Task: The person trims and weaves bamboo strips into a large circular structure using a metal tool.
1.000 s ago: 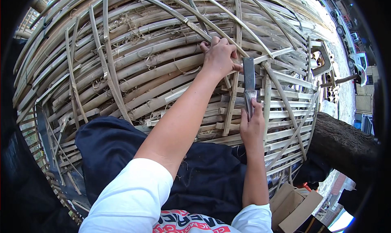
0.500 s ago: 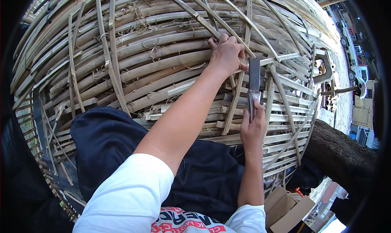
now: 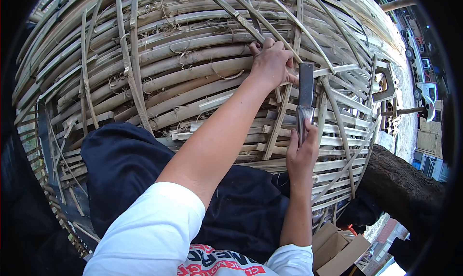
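My left hand point(image 3: 272, 63) reaches across to the upper middle, its fingers closed around a split bamboo strip point(image 3: 248, 25) that slants up to the left. My right hand point(image 3: 303, 148) grips the handle of a knife point(image 3: 306, 85) with a broad, dark, square-ended blade. The blade points away from me and overlaps the end of a pale bamboo strip, close to my left fingertips; whether it touches the strip I cannot tell. Behind both hands spreads a large heap of bamboo slats point(image 3: 193, 66), with thin shavings curled on it.
Dark cloth point(image 3: 125, 165) covers my lap. An open cardboard box point(image 3: 337, 252) stands at the lower right, below a thick brown trunk point(image 3: 400, 177). Crossed bamboo poles point(image 3: 340, 126) rise at the right. A white truck point(image 3: 424, 90) is at the far right.
The knife has shifted slightly to the right, its blade tip a little farther up. My left hand keeps its hold almost in place, and the view has moved a little.
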Demonstrator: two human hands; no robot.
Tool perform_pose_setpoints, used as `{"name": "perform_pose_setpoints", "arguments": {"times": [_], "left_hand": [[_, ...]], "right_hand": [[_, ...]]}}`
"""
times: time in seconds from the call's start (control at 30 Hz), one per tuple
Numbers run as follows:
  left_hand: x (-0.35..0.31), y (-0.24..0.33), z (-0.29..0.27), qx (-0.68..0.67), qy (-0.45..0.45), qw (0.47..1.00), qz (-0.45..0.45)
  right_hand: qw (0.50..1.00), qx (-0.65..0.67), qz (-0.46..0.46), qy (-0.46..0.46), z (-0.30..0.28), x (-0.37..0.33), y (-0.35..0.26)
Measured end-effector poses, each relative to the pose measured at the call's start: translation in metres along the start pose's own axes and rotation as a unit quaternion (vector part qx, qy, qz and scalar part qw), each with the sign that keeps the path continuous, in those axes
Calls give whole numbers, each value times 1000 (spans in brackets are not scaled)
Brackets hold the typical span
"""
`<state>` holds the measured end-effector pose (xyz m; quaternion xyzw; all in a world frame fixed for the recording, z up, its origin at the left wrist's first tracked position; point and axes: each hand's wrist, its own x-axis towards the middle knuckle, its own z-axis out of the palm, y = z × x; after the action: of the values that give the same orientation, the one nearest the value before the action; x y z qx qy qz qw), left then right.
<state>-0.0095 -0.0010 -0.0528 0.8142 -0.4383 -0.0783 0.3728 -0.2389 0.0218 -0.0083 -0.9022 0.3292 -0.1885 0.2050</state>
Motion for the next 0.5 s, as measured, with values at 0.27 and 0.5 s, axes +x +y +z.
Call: {"name": "perform_pose_setpoints", "arguments": {"times": [0.27, 0.5], "left_hand": [[-4, 3, -1, 10, 4, 1000, 15], [-6, 4, -10, 15, -32, 999, 20]], "right_hand": [[999, 32, 14, 14, -5, -11, -8], [984, 144, 100, 26, -19, -13, -6]]}}
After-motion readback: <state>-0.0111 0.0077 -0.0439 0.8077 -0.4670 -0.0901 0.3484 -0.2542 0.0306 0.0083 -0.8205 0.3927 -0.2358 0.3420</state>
